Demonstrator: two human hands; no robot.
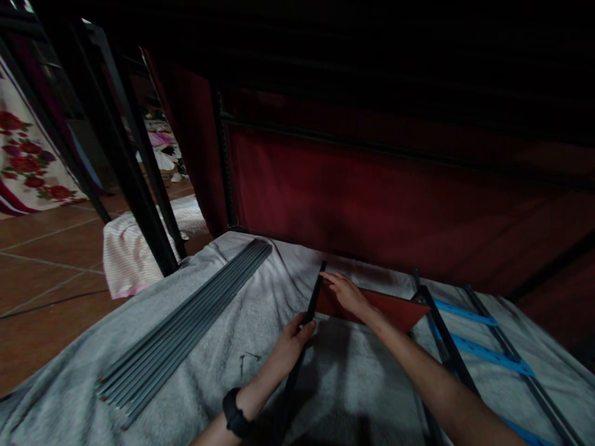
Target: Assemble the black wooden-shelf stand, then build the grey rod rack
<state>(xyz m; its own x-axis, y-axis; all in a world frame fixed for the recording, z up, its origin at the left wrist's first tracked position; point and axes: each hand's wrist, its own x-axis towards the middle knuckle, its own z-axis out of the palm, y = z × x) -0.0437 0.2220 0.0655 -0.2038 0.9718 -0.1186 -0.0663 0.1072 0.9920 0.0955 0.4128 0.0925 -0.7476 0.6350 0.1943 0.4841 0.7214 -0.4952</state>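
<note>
Black and thick-banded, a watch [236, 412] sits on the left wrist, close to the bottom edge of the view. Just beyond it the left hand [296, 337] is wrapped round a long black bar [315, 300], thumb on one side and fingers on the other, clamped on it partway along. That bar slants up and away over a rumpled grey blanket [367, 371]. Left of this hand, small bent metal pieces [248, 357] lie on the cloth, and further left a row of slim grey rods [186, 328] lies side by side, pointing away at a slant. To the right, blue slats [490, 354] cross between dark rails, beside a black frame piece [449, 341]. A little further off, the right hand [346, 294] stretches its fingers out, spread apart, with a fingertip at the bar's far end. Beneath that hand, a reddish-brown board [390, 308] spans from the bar towards the black frame piece. Behind the blanket hangs deep red fabric [325, 192], crossed by a dark horizontal rail [325, 133]. Off to the left, past dark posts [116, 142], come a striped cloth [132, 257], brown floor tiles [51, 260] and a rose-patterned cloth [32, 161].
</note>
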